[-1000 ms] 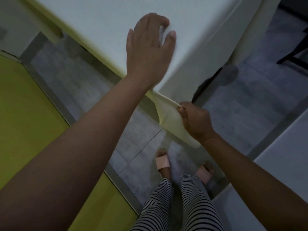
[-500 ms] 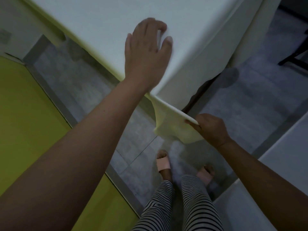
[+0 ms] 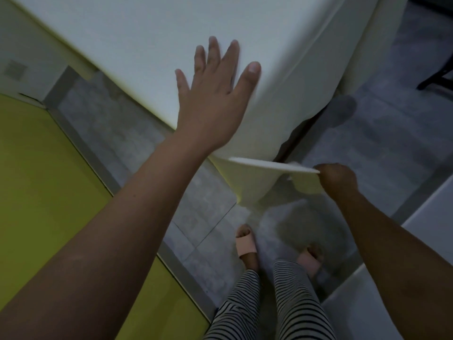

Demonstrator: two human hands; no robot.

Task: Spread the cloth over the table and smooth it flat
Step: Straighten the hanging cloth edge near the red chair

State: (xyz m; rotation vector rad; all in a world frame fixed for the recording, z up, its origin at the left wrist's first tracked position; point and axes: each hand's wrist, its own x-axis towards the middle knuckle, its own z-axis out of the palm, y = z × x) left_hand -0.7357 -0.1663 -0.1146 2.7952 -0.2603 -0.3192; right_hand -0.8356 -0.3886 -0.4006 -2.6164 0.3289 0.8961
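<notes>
The left hand (image 3: 213, 99) has flattened, fingers spread on the cloth (image 3: 137, 38); the right hand (image 3: 337, 177), pinching the corner, has pulled toward 3 o'clock, tautening it.

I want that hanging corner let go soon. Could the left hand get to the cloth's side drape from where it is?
Probably yes. The left hand lies open on the cloth near the table corner, and the drape falls just past its thumb, nothing between. The right hand grips the corner flap lower down, clear of that path.
</notes>
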